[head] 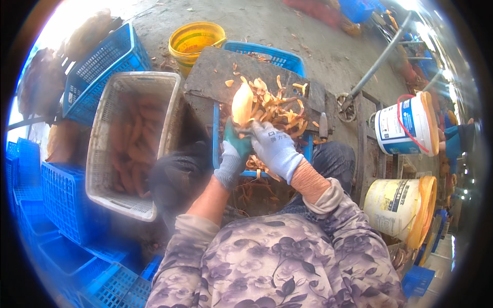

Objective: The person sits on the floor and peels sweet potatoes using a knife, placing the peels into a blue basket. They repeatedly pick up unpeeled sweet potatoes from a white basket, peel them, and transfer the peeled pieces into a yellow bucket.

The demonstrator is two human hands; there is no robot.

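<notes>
My left hand [235,144], in a grey glove with a green coated palm, grips the lower end of a peeled pale-orange tuber [242,103], probably a sweet potato. The tuber points away from me over a dark board [210,75]. My right hand [274,146], in a pale blue-grey glove, is closed against the tuber's near end. Its fingers curl around a small dark tool [246,131], mostly hidden, so its kind is unclear. A heap of peelings [283,107] lies on the board right of the tuber. Below my hands, more peelings fill a blue crate [215,146].
A whitish plastic crate [92,161] of unpeeled tubers [138,142] stands at my left, beside blue crates [61,196]. A yellow bucket [185,57] stands beyond the board. A grey-handled tool [323,125] rests at the board's right. Two white buckets [400,125] sit farther right.
</notes>
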